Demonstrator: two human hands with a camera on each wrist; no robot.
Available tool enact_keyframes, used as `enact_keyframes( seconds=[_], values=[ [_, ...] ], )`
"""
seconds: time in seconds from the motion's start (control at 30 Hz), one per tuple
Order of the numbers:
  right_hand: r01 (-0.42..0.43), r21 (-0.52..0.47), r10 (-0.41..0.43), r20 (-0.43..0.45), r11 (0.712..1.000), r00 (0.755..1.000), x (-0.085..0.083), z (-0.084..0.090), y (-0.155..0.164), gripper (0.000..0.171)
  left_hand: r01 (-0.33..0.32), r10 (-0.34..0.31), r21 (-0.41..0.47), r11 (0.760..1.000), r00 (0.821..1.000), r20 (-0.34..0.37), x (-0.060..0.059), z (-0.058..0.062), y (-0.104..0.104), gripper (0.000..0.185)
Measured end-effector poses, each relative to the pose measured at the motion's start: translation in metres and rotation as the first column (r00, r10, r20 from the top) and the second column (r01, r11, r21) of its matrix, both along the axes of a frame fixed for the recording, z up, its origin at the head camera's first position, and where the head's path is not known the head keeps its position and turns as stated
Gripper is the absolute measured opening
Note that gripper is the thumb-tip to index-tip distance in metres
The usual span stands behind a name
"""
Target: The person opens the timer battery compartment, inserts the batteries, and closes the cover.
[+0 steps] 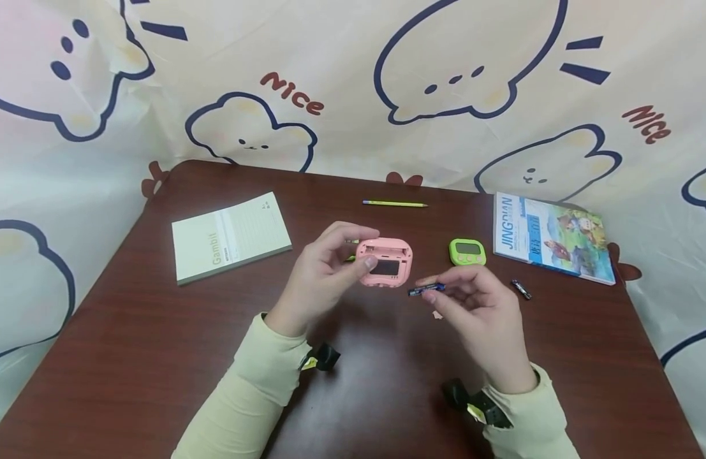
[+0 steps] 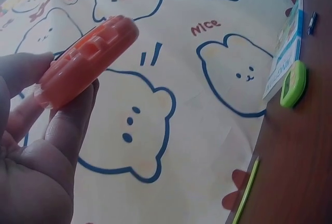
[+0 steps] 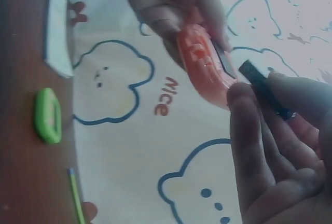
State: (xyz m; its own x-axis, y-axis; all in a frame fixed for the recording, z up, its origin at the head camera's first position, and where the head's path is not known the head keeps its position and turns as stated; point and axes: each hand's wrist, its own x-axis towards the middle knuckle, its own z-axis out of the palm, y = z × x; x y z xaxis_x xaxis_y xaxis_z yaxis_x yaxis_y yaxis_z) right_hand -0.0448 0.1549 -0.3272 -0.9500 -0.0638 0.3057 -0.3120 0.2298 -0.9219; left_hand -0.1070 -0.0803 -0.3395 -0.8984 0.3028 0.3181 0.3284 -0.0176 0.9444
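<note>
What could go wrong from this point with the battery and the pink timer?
The right hand only pinches the battery at its fingertips above the table; it may slip and roll. The left hand holds the pink timer by one edge in the air, so pushing the battery in might tip it.

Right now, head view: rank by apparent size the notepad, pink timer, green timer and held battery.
1. notepad
2. pink timer, lifted by the left hand, so nearer the camera
3. green timer
4. battery, pinched by the right hand
</note>
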Motion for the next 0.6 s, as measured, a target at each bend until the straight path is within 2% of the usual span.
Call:
enact_keyframes(
  seconds=[0.2,0.37,0.6],
  values=[
    [0.096,-0.037,-0.1,-0.104,0.995,0.99,-0.012,0.004,-0.009,0.016,0.012,-0.014,0.049,0.999,0.999,0.032,0.004,0.0,0.008,0.037],
    [0.16,-0.05,-0.166,-0.16,0.986,0.973,-0.021,-0.001,-0.014,0.016,0.049,-0.053,0.091,0.995,0.998,0.043,0.007,-0.001,0.013,0.036],
    [0.15,-0.058,-0.159,-0.203,0.987,0.966,-0.028,-0.012,-0.019,0.017,0.11,-0.11,0.116,0.987,0.994,-0.005,0.009,-0.003,0.019,0.033]
  ],
)
